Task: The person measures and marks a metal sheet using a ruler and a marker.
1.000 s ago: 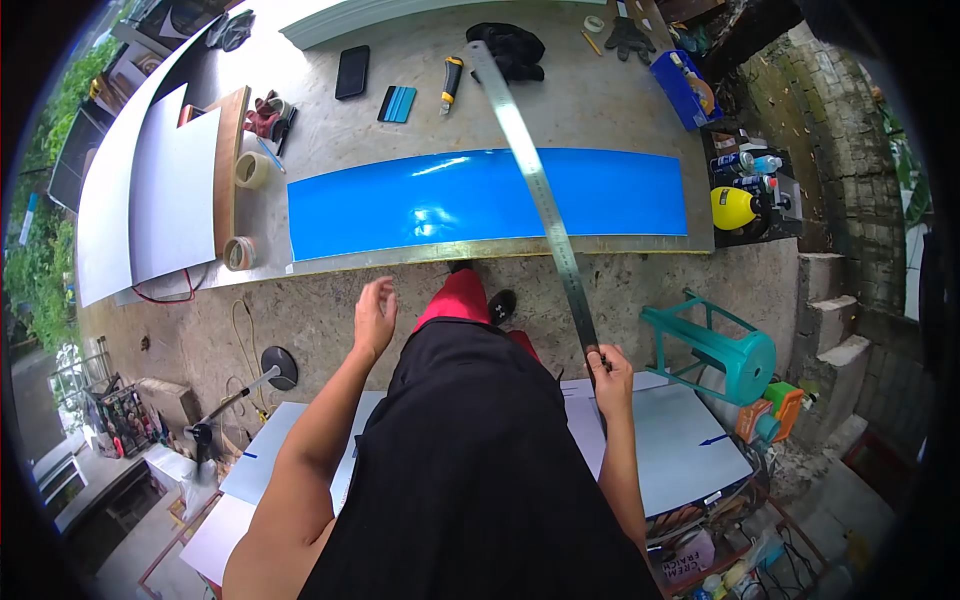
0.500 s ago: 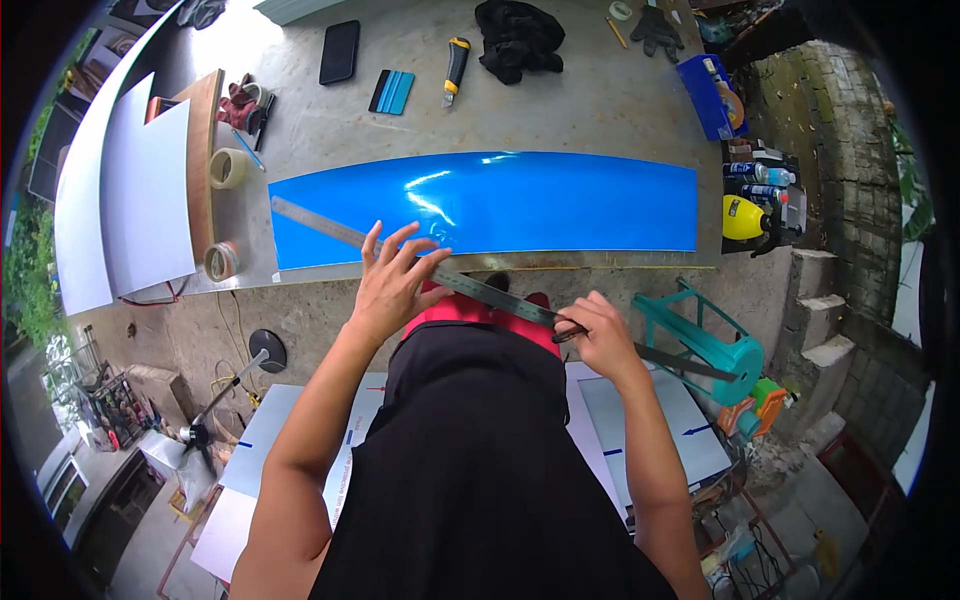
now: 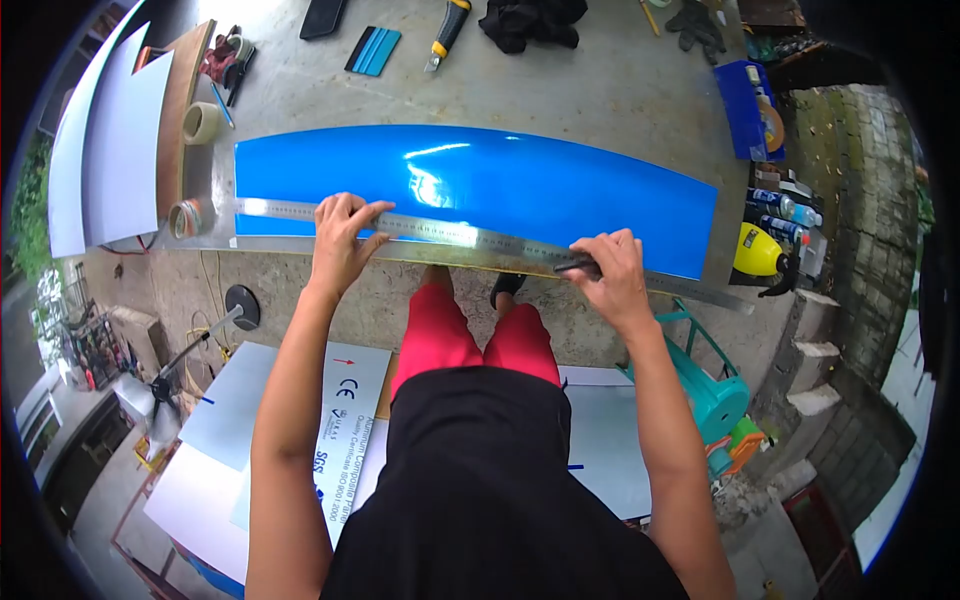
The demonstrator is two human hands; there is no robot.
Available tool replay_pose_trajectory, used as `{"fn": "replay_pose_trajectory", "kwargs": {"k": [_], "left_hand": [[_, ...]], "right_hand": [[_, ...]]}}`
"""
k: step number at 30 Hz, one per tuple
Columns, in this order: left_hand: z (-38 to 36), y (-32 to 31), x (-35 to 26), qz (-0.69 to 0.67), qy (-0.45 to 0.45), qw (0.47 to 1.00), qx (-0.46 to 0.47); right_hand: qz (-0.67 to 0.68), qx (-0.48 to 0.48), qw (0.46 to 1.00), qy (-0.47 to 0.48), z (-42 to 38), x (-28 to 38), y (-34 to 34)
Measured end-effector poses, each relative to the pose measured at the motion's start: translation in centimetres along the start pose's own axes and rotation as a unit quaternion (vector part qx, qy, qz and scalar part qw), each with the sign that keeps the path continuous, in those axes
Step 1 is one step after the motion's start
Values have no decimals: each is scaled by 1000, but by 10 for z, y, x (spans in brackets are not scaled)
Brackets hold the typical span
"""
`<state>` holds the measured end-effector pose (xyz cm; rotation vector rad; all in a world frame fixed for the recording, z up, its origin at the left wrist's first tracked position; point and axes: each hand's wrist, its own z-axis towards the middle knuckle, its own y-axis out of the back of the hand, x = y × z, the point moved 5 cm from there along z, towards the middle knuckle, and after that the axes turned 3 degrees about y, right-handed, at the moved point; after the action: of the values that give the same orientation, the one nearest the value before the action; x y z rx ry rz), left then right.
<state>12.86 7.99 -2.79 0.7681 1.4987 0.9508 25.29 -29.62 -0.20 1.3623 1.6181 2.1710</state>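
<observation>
A long steel ruler lies along the near edge of a glossy blue sheet, its right end reaching past the sheet. My left hand is closed on the ruler left of its middle, fingers over the top and thumb near the lower edge. Farther right, my right hand grips the ruler too. A small dark object pokes out from its fingertips; I cannot make out its kind.
On the grey table are a utility knife, a blue squeegee, a phone, black cloth and tape rolls. A blue bin hangs at the right edge. A teal stool stands below.
The ruler has swung from a diagonal across my body to nearly parallel with the sheet's near edge. My left hand has closed on it, and my right hand has moved up and right.
</observation>
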Motion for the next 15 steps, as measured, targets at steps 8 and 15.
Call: {"fn": "replay_pose_trajectory", "kwargs": {"k": [8, 15], "left_hand": [[19, -60, 21, 16, 56, 996, -73], [14, -76, 33, 7, 62, 992, -106]], "right_hand": [[-20, -38, 999, 13, 30, -60, -34], [-41, -77, 996, 20, 27, -82, -59]]}}
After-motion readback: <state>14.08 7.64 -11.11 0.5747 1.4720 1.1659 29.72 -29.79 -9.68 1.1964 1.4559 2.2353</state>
